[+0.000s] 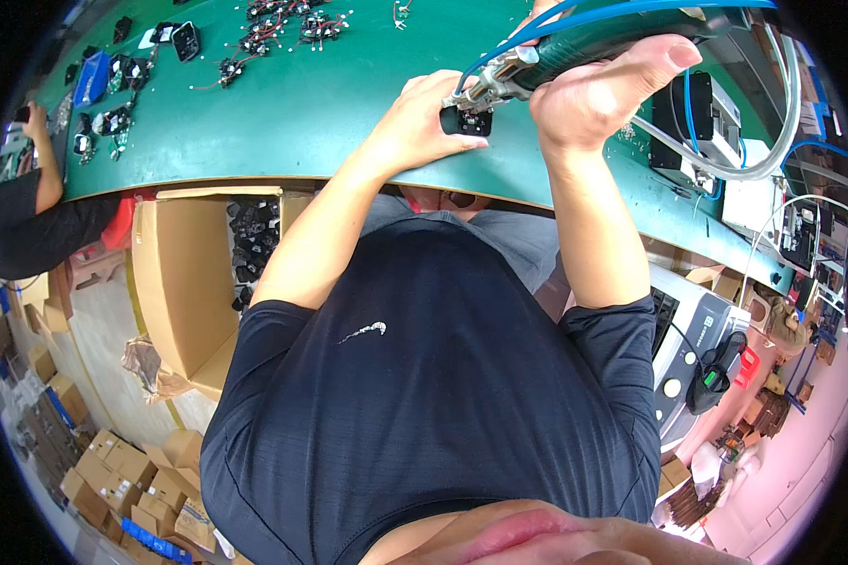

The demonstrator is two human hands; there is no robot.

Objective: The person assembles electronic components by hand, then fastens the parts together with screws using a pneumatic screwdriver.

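Note:
On the green bench top (301, 132), my left hand (410, 127) grips a small open black plastic housing (473, 124), thumb along its near edge and fingers at its far left. Small parts show inside the housing, too fine to make out. My right hand (582, 105) is wrapped round a green-bodied power screwdriver (622, 36) fitted with a blue hose and a metal head. The tool lies slanted, its metal head (495, 83) down at the housing; whether the tip touches a screw is hidden.
Several wired small assemblies (278, 26) lie at the far middle, with black housings and a blue tray (91, 79) at the left. A boxy device (711, 127) and a looping clear tube (790, 113) are at right. An open carton (181, 282) holds black parts; a co-worker's arm (45, 155) shows far left.

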